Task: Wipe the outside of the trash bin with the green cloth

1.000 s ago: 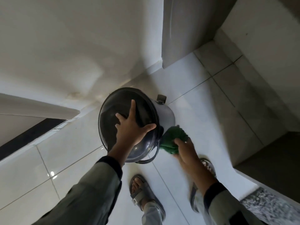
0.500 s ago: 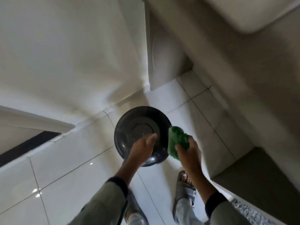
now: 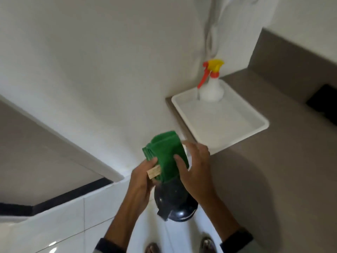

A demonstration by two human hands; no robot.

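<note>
- The green cloth (image 3: 165, 154) is off the bin and held up between both hands at chest height, near the middle of the view; the trash bin (image 3: 175, 203) stands on the floor directly below, at 6 o'clock from the cloth
- The left hand (image 3: 141, 181) pinches the cloth's lower left edge, thumb on top, beside a small pale tag; its grip is pressed onto the fabric
- The right hand (image 3: 194, 167) has its fingers spread, with a fingertip pressing the cloth's front face and the rest fanned open behind it: a loose hold, more steadying than clamping
- My judgement: no wiping stroke is under way now; the cloth looks as if it is being refolded or turned to a fresh face, so either another pass is coming or the wiping is over. The pictures cannot show which parts of the bin's outside are clean
- The cloth is folded into a thick pad; its long axis runs from about 5 o'clock up to 11 o'clock, with the stacked folded edges showing along the left side, toward 9 o'clock
- At 2 o'clock from the cloth a white tray (image 3: 237, 130) rests on the worktop (image 3: 282, 143), carrying a spray bottle (image 3: 211, 84) untouched by either hand
</note>
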